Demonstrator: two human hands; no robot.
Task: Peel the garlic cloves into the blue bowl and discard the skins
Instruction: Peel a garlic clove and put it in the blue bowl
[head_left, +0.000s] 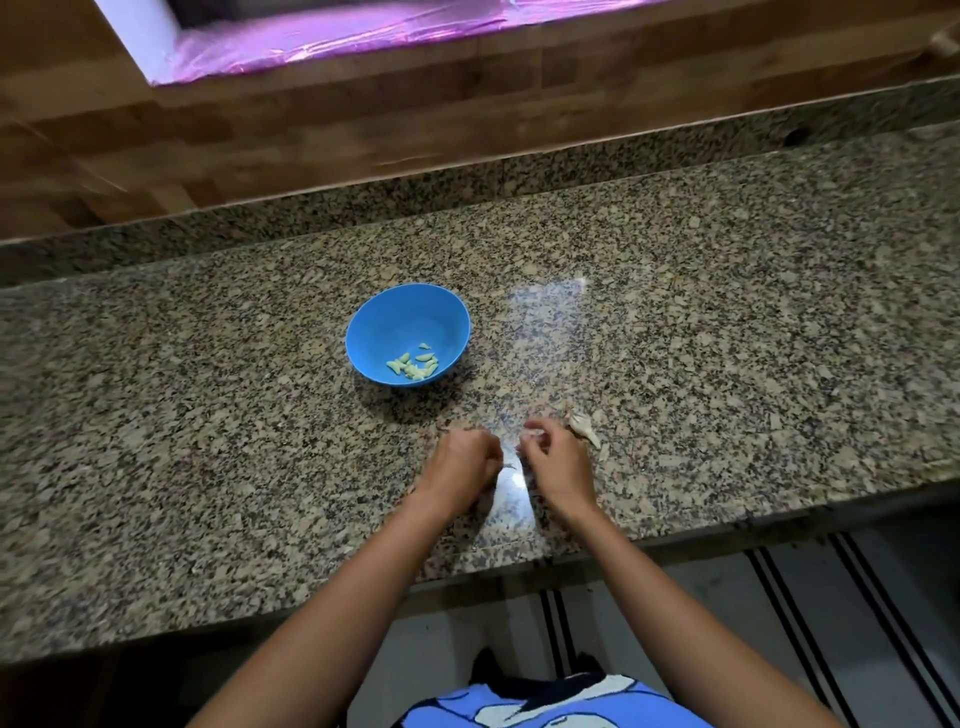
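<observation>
In blue bowl (372, 323), cloves (413, 365) (peeled)

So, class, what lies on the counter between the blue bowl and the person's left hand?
Nothing: in the head view only bare granite counter separates the blue bowl from the left hand.

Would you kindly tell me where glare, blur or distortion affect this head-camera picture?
Head view: glare whitens the granite counter right of the blue bowl and between the left hand and right hand, both slightly motion-blurred; the wide lens bows the counter's edges.
</observation>
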